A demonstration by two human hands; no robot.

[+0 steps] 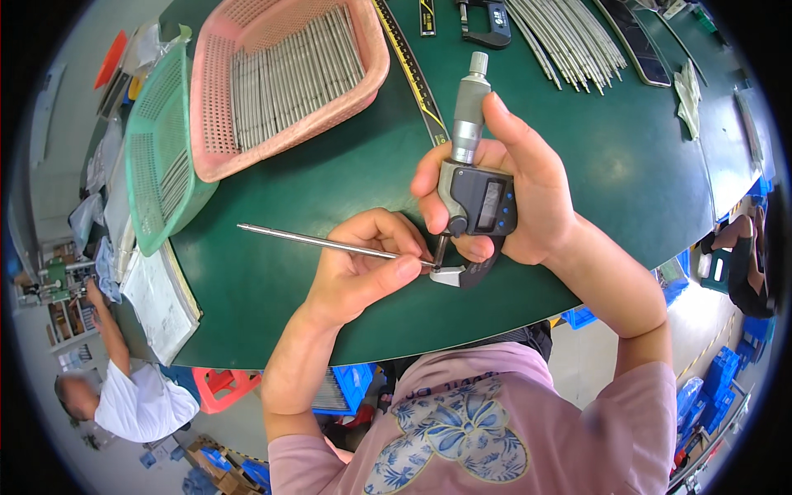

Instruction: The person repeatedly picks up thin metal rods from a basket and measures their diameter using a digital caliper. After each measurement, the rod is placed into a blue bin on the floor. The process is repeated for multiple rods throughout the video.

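Note:
My right hand (528,181) is wrapped round a digital micrometer (483,200) with a grey thimble on top and a small display on its dark body. Between thumb and fingers, my left hand (363,268) pinches a thin metal rod (318,242). The rod's right end sits at the micrometer's jaws, just above the light-coloured lower part of its frame; whether the jaws touch it is too small to tell. Its other end points left over the green table (330,181).
A pink basket (285,136) full of metal rods stands at the far left, beside a green basket (144,165). A steel ruler (412,70), more rods (569,41), a second micrometer (487,33) and a phone (635,41) lie at the back. Another person (140,396) is at the left.

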